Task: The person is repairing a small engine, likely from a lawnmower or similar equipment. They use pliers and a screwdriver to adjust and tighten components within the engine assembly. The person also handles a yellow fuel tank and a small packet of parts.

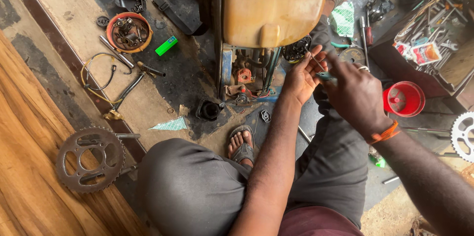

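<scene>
We pinch a thin metal rod (316,61) between the fingertips of our left hand (302,77), the fingers half curled with the rod standing up out of them. Our right hand (354,95) is closed around a small teal-handled tool (326,76), whose tip meets the left fingers; a ring sits on one finger and an orange band (384,133) circles the wrist. Both hands hover above our right knee, just right of the small engine (244,80) under the yellow fuel tank (274,6). A red plastic cup (404,98) stands right of the hands. Our sandalled foot (242,146) rests near the engine. Far left lie an orange bowl of parts (129,32) and a green lighter (166,45); a rusty sprocket (90,159) lies near left.
</scene>
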